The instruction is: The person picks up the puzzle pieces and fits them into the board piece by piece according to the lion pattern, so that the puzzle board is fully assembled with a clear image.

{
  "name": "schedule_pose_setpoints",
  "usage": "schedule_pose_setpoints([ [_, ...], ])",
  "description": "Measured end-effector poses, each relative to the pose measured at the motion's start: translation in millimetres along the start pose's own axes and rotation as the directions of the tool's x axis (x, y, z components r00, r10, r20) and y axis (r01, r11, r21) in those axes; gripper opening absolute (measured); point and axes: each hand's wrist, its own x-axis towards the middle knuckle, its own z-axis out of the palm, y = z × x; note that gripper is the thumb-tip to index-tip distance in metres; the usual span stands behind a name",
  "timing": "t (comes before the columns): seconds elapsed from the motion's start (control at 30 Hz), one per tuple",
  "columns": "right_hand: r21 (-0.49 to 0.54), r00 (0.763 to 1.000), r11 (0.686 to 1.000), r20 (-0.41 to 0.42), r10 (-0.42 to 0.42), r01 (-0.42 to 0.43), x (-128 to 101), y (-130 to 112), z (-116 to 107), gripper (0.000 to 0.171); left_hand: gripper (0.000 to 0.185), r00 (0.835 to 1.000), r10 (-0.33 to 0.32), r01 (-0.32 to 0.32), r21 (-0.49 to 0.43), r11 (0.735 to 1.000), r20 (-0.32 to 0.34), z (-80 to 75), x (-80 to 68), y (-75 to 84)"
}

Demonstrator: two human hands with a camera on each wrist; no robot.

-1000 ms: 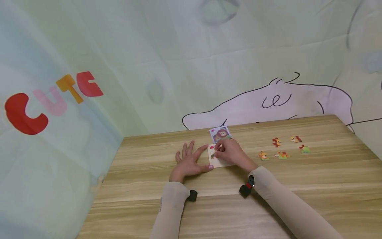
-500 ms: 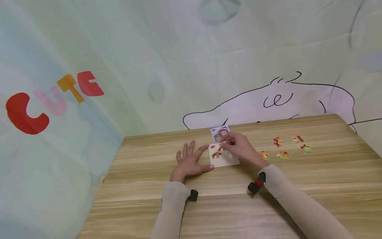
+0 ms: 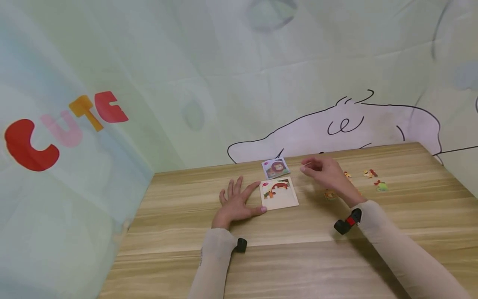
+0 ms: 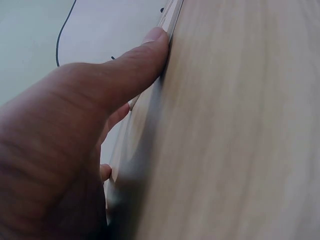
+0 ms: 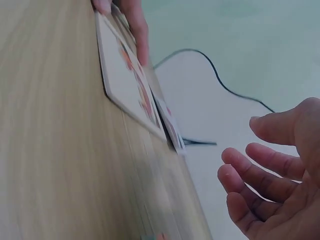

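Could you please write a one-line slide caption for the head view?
Left hand steadies the puzzle board while the empty right hand hovers near loose pieces.

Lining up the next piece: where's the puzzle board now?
In the head view, the puzzle board lies mid-table, its left edge against the left hand, just below the lion picture card.

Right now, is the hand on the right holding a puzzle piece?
No, the right hand hangs above the table with loosely curled, empty fingers, away from the puzzle board.
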Motion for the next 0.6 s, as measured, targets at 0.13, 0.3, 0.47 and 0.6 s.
schedule_pose_setpoints([
  [0.13,-0.033,0.999,0.999,-0.011,0.041,-0.041,-3,14,-18,0.044,0.089,1.000,0.000,0.000,-0.002,1.000,0.003,-0.5,-0.6,0.1],
  [0.3,-0.047,0.996,0.995,-0.020,0.087,-0.088,-8,30,-36,0.047,0.089,1.000,-0.001,0.001,-0.004,1.000,0.001,-1.2,-1.0,0.4],
  [0.47,-0.075,0.995,0.992,-0.014,0.101,-0.102,-14,49,-46,0.046,0.089,1.000,0.003,-0.003,-0.020,1.000,-0.002,-1.1,-1.3,0.5],
  [0.6,-0.082,0.993,0.989,-0.008,0.120,-0.120,-19,62,-54,0.047,0.089,1.000,0.005,-0.005,-0.024,1.000,0.004,0.4,-0.2,-0.1],
])
